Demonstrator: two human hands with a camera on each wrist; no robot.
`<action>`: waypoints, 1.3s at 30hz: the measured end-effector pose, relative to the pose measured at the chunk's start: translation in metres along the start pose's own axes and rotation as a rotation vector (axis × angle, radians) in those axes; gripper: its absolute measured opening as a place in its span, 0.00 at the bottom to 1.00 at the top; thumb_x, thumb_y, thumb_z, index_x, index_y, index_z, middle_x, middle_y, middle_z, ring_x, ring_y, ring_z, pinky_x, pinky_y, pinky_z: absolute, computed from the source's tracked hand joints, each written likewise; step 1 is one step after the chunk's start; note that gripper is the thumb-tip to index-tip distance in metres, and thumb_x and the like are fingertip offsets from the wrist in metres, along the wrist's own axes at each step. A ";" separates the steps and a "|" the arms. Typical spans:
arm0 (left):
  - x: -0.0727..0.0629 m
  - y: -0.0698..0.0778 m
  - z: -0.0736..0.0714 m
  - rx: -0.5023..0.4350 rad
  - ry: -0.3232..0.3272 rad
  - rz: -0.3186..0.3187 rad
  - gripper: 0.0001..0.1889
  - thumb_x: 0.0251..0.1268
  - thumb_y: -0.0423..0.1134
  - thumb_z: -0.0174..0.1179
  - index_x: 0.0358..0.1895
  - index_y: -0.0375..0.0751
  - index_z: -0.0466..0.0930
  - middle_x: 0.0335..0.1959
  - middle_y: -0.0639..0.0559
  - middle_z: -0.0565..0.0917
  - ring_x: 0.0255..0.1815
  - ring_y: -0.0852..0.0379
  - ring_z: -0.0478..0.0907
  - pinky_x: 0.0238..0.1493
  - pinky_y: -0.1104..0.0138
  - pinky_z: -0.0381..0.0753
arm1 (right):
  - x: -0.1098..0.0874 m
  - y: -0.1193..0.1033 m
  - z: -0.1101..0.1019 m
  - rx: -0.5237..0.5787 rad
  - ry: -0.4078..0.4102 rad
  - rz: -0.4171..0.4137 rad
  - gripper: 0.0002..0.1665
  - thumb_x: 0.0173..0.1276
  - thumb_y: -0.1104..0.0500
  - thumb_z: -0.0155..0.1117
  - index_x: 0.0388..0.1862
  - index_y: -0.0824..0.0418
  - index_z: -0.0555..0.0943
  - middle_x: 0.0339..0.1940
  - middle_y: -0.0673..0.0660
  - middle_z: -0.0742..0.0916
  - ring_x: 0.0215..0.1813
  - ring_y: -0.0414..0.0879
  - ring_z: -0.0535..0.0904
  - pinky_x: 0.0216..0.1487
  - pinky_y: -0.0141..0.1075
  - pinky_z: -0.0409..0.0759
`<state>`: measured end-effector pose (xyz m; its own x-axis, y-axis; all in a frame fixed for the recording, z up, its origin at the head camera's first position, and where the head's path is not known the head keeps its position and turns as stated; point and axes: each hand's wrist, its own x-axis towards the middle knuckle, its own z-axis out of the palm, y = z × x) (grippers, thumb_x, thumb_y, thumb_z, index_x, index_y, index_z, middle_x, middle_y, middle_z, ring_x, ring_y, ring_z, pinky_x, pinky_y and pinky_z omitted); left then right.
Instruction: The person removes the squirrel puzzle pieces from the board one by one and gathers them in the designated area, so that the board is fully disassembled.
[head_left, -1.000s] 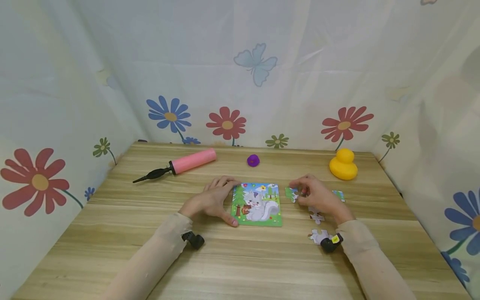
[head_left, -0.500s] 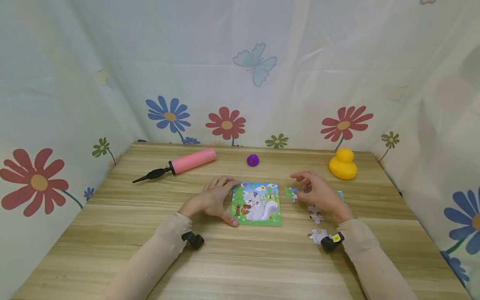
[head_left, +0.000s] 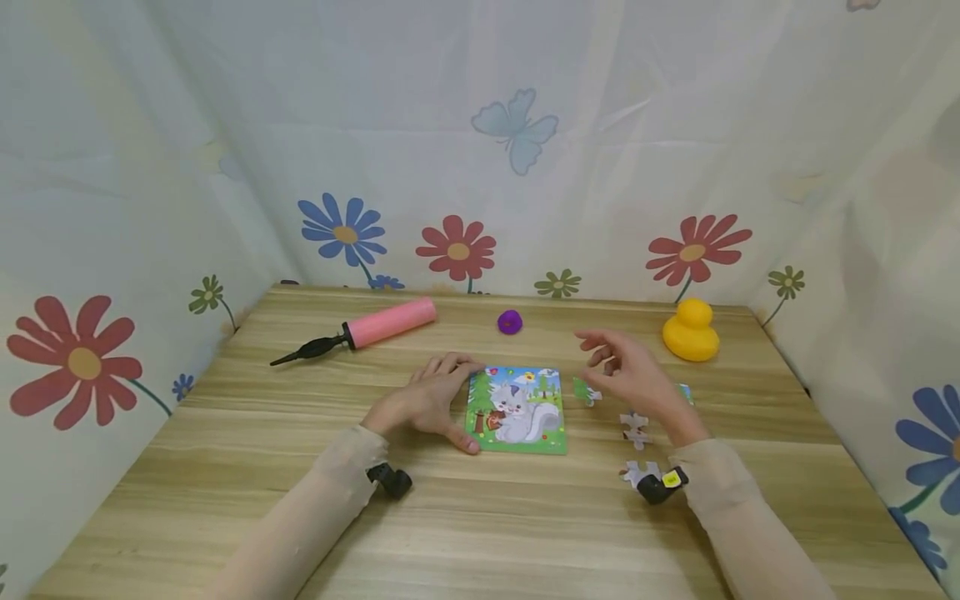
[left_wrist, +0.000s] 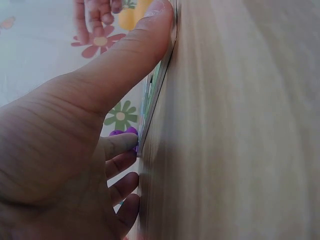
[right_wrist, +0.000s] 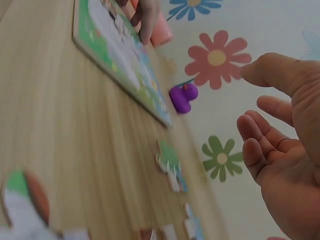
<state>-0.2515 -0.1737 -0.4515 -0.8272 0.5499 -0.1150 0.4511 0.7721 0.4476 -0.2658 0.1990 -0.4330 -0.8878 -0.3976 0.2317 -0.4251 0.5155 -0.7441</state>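
A square squirrel picture board (head_left: 517, 410) lies flat on the wooden table. My left hand (head_left: 426, 397) rests along its left side, the thumb at the near corner and the index fingertip at the far corner. Seen from the left wrist, the thumb (left_wrist: 132, 55) stretches straight along the board's edge. My right hand (head_left: 630, 375) hovers to the right of the board, holding nothing, fingers loosely bent. Under its fingers lies a green-and-white jigsaw piece (head_left: 587, 392). Nearer me are a grey-and-brown jigsaw piece (head_left: 635, 429) and a pale jigsaw piece (head_left: 637, 473), partly covered by the wrist camera.
A pink hand pump (head_left: 392, 322) with a black nozzle lies at the back left. Behind the board sits a small purple duck (right_wrist: 183, 97). A yellow duck (head_left: 691, 332) stands at the back right. Another jigsaw piece (head_left: 686, 391) shows just past the right wrist. Flowered curtains surround the table.
My right hand has risen off the green-and-white jigsaw piece and its fingers have spread apart; the piece stays on the table. The left hand keeps its place at the board.
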 end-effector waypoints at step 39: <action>0.002 -0.002 0.002 0.012 0.008 0.002 0.73 0.43 0.71 0.88 0.91 0.48 0.56 0.89 0.44 0.56 0.87 0.36 0.53 0.84 0.30 0.56 | 0.020 -0.028 0.107 0.126 -0.212 -0.035 0.41 0.71 0.57 0.84 0.79 0.61 0.79 0.58 0.61 0.87 0.45 0.46 0.85 0.39 0.33 0.84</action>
<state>-0.2533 -0.1734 -0.4545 -0.8288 0.5493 -0.1067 0.4571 0.7746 0.4372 -0.2530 0.0953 -0.4739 -0.8106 -0.5705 0.1323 -0.4179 0.4052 -0.8131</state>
